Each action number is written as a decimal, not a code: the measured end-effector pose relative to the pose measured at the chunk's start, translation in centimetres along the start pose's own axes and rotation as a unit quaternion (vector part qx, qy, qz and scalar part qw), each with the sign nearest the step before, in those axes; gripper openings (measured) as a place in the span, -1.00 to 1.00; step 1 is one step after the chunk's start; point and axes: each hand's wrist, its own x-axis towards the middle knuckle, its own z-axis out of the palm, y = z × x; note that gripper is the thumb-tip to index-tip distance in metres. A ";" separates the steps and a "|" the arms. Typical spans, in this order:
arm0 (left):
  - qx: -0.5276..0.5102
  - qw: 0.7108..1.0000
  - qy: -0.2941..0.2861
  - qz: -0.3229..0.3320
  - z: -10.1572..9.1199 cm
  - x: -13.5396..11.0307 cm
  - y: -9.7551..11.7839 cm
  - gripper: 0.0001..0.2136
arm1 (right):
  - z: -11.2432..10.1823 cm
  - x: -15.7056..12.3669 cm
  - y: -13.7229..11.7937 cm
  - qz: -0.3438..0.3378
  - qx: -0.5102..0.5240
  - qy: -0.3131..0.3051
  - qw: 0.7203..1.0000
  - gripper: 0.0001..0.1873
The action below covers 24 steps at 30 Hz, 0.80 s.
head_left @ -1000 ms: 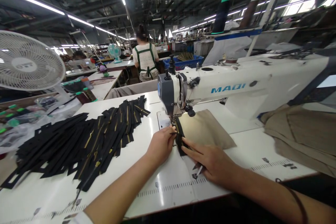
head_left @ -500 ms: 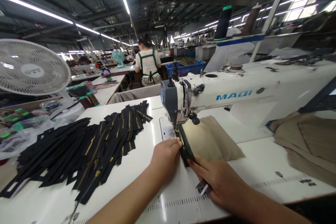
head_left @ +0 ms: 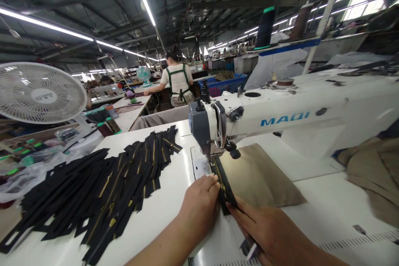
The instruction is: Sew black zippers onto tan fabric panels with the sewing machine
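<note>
A black zipper with gold teeth (head_left: 222,185) runs under the presser foot of the white sewing machine (head_left: 277,112), along the left edge of a beige fabric panel (head_left: 262,176). My left hand (head_left: 202,199) grips the zipper's left edge just in front of the needle, its fingers pressed together. Closer to me, my right hand (head_left: 264,226) pinches the zipper's near end between thumb and fingers. Tucked under that palm is a small metal tool with a pale tip (head_left: 251,252), perhaps thread snips; most of it is hidden.
A large pile of black zippers (head_left: 124,178) covers the table's left side. A white fan (head_left: 43,95) stands behind it, near thread cones (head_left: 112,125). Brown cloth (head_left: 370,174) lies at right. Beyond the table are a co-worker (head_left: 178,79) and a blue basket (head_left: 224,85).
My view has shifted slightly, so the table and machine sit lower. Both hands keep their grip on the zipper. The co-worker's left arm now reaches out to the left.
</note>
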 end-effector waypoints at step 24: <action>0.014 0.990 -0.115 -0.078 0.5 1.4 -1.7 -0.73 | 0.9 3.3 3.1 0.059 0.103 -0.084 0.989 -0.63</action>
